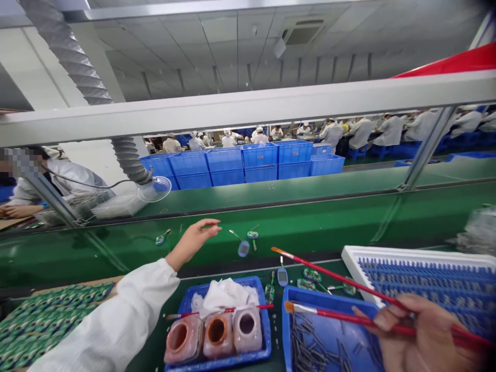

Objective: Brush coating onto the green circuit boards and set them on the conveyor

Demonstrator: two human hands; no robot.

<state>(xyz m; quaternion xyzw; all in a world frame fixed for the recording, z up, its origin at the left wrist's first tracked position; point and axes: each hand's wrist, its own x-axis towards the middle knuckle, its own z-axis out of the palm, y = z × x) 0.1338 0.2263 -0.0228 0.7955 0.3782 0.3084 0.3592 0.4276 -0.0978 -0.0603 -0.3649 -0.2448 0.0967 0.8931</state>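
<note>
Right hand point(424, 330): fingers clamped on two red paintbrushes point(341, 274) — firm pencil-style grip, bristle tips apart.
Left hand point(196, 238): fingers spread — open above green conveyor belt point(310, 227).

I am wearing a white work coat point(96, 330), and its left sleeve point(132, 299) is bunching in soft, loose folds and narrowing to a plain cuff point(167, 271) at my left hand point(192, 242). My right hand point(422, 336) is going bare, without a glove.
</note>
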